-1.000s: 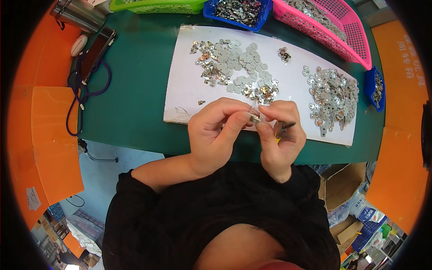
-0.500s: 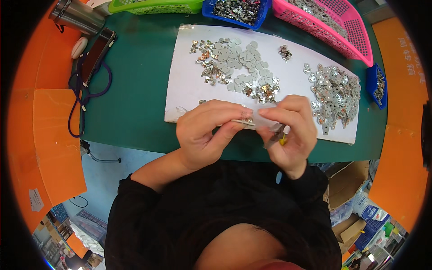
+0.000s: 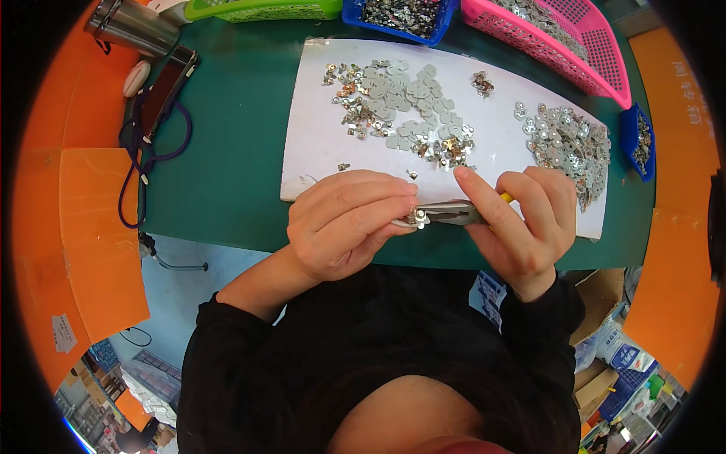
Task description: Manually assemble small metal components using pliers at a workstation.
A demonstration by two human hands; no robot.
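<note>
My left hand (image 3: 344, 223) pinches a small pale plate with a shiny metal fitting (image 3: 419, 218) at its edge. Closed around pliers (image 3: 454, 213) is my right hand (image 3: 529, 227); a bit of yellow handle shows by its fingers. The jaws of the pliers reach left and meet the fitting; whether they grip it, I cannot tell. Beyond the hands, grey flat plates (image 3: 404, 91) lie heaped on a white board (image 3: 310, 113), with small metal fittings (image 3: 446, 153) around them. Assembled-looking metal pieces (image 3: 571, 144) form another pile at the board's right.
Along the far edge stand a green basket (image 3: 265, 10), a blue tray (image 3: 401, 34) of small parts and a pink basket (image 3: 548, 57). A small blue tray (image 3: 641, 144) is at the right. A steel cup (image 3: 136, 26) and a phone with a cord (image 3: 162, 94) lie at far left.
My right hand has shifted right and opened its forefinger outward. The pliers, mostly hidden before, now show with their jaws at the fitting. My left hand stays nearly in place.
</note>
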